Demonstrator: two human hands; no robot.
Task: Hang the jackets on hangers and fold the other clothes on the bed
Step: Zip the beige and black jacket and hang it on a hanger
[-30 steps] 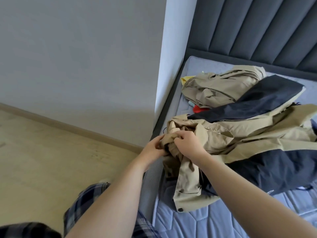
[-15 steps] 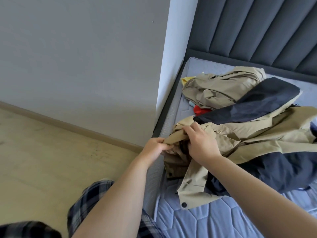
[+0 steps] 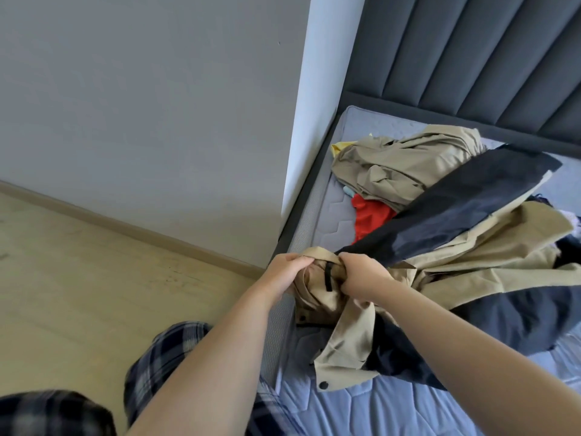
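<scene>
A beige jacket with navy panels [image 3: 465,269] lies heaped on the bed [image 3: 371,407]. Its collar, with a black hanging loop [image 3: 328,276], is stretched between both hands at the bed's left edge. My left hand [image 3: 287,270] grips the collar's left end and my right hand [image 3: 364,276] grips its right end. A second beige garment [image 3: 402,165] is piled farther back near the headboard. A red garment [image 3: 367,218] and a yellow one [image 3: 341,147] peek out from under it. No hanger is in view.
A grey wall corner [image 3: 301,136] stands just left of the bed, with the dark padded headboard [image 3: 471,58] behind. Wooden floor [image 3: 78,278] spreads to the left. My legs in plaid trousers [image 3: 166,357] are against the bed's side.
Both hands shifted along the jacket to its collar and pulled it up and taut, exposing the black loop. The jacket's lower flap slid right, uncovering more of the red garment.
</scene>
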